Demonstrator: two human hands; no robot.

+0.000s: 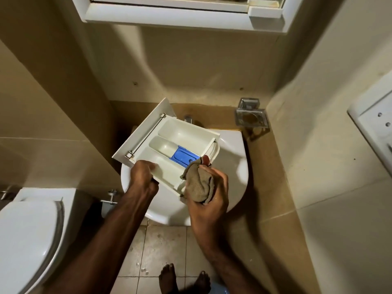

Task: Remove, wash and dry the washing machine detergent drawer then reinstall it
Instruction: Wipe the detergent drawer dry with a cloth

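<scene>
The white detergent drawer [180, 134], with a blue insert [184, 158] in its middle compartment, is held tilted over a white washbasin [235, 164]. My left hand [143, 177] grips the drawer's near left corner, fingers curled over its wall. My right hand [209, 187] holds a bunched beige cloth [198, 184] against the drawer's near right end, beside the blue insert. The drawer's front panel points to the far left.
A tap [187, 118] sits behind the drawer at the basin's back. A metal soap holder [251, 115] is fixed to the wall on the right. A toilet [27, 234] stands at the lower left. A white cabinet [186, 13] hangs overhead. My bare feet stand on tiled floor [161, 240].
</scene>
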